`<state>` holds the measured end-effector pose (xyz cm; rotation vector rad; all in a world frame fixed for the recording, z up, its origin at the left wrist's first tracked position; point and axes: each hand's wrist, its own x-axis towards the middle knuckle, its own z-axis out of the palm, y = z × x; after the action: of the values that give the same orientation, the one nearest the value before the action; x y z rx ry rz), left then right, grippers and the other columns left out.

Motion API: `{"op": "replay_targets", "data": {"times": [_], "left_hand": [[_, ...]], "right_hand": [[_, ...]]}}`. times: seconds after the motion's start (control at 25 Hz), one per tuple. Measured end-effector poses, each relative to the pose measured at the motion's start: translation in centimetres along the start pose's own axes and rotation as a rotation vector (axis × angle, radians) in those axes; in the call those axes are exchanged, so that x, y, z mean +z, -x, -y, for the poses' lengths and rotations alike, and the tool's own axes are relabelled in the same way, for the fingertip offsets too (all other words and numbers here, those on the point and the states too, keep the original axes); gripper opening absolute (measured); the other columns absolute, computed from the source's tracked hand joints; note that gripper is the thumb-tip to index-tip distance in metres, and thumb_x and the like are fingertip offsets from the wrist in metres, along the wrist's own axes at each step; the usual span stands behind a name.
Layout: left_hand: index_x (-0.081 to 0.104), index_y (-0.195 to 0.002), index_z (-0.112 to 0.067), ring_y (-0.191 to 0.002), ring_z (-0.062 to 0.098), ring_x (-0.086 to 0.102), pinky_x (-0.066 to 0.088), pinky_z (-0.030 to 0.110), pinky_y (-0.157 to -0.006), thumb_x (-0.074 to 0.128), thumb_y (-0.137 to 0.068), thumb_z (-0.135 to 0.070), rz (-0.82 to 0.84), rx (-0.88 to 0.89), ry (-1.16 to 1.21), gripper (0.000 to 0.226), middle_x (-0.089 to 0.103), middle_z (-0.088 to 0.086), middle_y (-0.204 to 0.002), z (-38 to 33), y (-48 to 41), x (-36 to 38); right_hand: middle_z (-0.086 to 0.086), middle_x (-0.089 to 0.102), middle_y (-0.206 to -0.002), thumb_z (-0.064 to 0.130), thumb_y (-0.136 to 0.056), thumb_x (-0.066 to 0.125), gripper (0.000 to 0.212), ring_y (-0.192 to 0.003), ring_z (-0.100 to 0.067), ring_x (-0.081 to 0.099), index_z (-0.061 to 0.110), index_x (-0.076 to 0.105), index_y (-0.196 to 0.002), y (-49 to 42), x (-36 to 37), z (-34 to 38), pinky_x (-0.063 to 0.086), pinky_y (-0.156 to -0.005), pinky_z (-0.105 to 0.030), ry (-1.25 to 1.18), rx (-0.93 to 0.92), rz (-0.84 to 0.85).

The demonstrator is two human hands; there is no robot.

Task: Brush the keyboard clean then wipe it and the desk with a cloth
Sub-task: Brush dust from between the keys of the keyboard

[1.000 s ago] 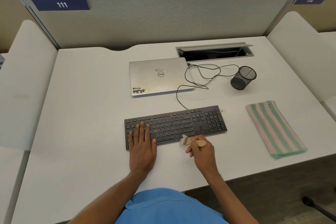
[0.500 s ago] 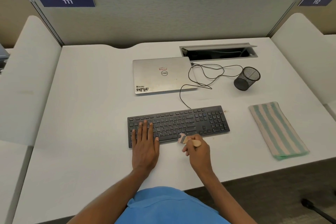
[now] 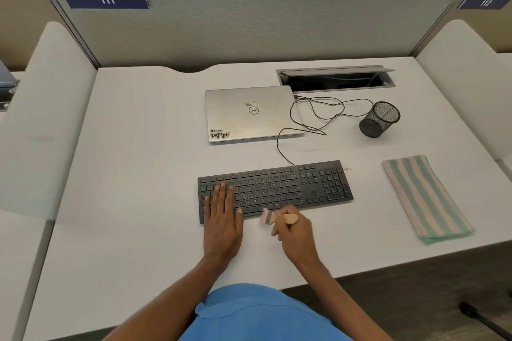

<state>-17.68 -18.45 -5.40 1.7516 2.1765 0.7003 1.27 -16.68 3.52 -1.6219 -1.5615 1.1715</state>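
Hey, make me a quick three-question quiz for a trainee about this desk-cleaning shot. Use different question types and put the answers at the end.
1. True or false: the left hand lies flat on the keyboard.
2. Multiple choice: what does the right hand grip? A) a pen B) a brush C) a mouse
3. Fill in: the striped cloth lies untouched on the desk, to the ___ of the keyboard.

Key: 1 true; 2 B; 3 right.
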Motion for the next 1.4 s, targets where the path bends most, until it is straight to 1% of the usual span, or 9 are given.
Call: {"op": "replay_targets", "data": {"times": [0.08,0.16,0.28,0.44,0.56,0.8,1.04,1.28,1.4], "left_hand": [[0.029,-0.166,-0.015,-0.163,0.015,0.008,0.003,0.044,-0.133,0.031,-0.108,-0.035,0.006,0.020,0.012,0.061,0.020,0.002,-0.176,0.6,0.2,-0.5],[0.030,-0.165,-0.014,-0.163,0.015,0.010,0.005,0.046,-0.133,0.031,-0.108,-0.034,-0.006,0.017,0.003,0.061,0.021,0.002,-0.175,1.8,0.6,-1.3],[0.031,-0.165,-0.013,-0.163,0.016,0.010,0.005,0.048,-0.133,0.031,-0.108,-0.034,-0.032,-0.014,-0.026,0.061,0.021,0.003,-0.175,4.3,1.4,-2.7],[0.029,-0.166,-0.012,-0.164,0.018,0.009,0.006,0.048,-0.133,0.030,-0.108,-0.033,-0.037,-0.038,-0.087,0.062,0.019,0.006,-0.176,7.6,2.3,-4.3],[0.029,-0.166,-0.012,-0.163,0.019,0.011,0.009,0.047,-0.132,0.026,-0.108,-0.036,-0.026,-0.086,-0.094,0.062,0.019,0.007,-0.175,9.0,2.9,-4.8],[0.035,-0.164,-0.013,-0.163,0.022,0.014,0.005,0.047,-0.133,0.022,-0.109,-0.033,0.032,-0.120,-0.205,0.060,0.023,0.007,-0.174,8.7,3.0,-4.4],[0.033,-0.164,-0.013,-0.163,0.022,0.012,0.005,0.047,-0.133,0.025,-0.108,-0.032,0.031,-0.116,-0.234,0.060,0.022,0.008,-0.175,8.6,2.8,-4.7],[0.033,-0.164,-0.014,-0.163,0.023,0.012,0.007,0.048,-0.133,0.025,-0.108,-0.031,0.044,-0.127,-0.242,0.060,0.022,0.007,-0.175,8.5,2.9,-4.8],[0.031,-0.165,-0.015,-0.164,0.022,0.009,0.007,0.048,-0.133,0.023,-0.108,-0.032,0.052,-0.124,-0.252,0.060,0.019,0.007,-0.176,8.5,3.0,-4.8]], "right_hand": [[0.000,0.068,-0.065,0.013,-0.100,0.055,0.019,-0.055,-0.015,0.058,0.018,0.061,-0.083,0.2,0.4,0.3,0.049,-0.052,-0.034,0.040,-0.028,0.045],[0.000,0.066,-0.062,0.010,-0.099,0.056,0.020,-0.052,-0.012,0.056,0.017,0.062,-0.081,0.2,0.1,0.5,0.046,-0.049,-0.030,0.035,-0.032,-0.046],[0.002,0.064,-0.062,0.008,-0.099,0.057,0.021,-0.058,-0.015,0.060,0.015,0.063,-0.079,-0.3,-0.3,0.6,0.050,-0.053,-0.032,0.038,-0.017,-0.158],[0.000,0.066,-0.062,0.011,-0.100,0.056,0.020,-0.053,-0.007,0.056,0.013,0.062,-0.082,-0.4,1.7,1.2,0.042,-0.050,-0.019,0.029,-0.024,-0.022],[-0.001,0.068,-0.064,0.013,-0.101,0.054,0.020,-0.053,-0.005,0.053,0.016,0.062,-0.083,-0.1,3.0,1.7,0.040,-0.052,-0.018,0.036,-0.046,0.110],[0.002,0.064,-0.062,0.012,-0.101,0.055,0.021,-0.050,-0.002,0.053,0.015,0.060,-0.081,0.3,3.1,2.3,0.036,-0.048,-0.014,0.024,-0.041,0.043],[0.002,0.067,-0.067,0.023,-0.105,0.050,0.018,-0.053,-0.004,0.052,0.018,0.058,-0.089,0.4,7.0,4.1,0.035,-0.053,-0.016,0.134,-0.147,0.382],[-0.001,0.066,-0.064,0.013,-0.101,0.053,0.018,-0.053,-0.004,0.053,0.014,0.061,-0.085,-0.1,6.6,3.9,0.038,-0.052,-0.018,0.019,-0.047,0.167],[0.002,0.067,-0.067,0.019,-0.103,0.051,0.016,-0.056,-0.005,0.055,0.016,0.061,-0.090,-0.1,8.1,4.6,0.040,-0.054,-0.020,0.102,-0.102,0.304]]}}
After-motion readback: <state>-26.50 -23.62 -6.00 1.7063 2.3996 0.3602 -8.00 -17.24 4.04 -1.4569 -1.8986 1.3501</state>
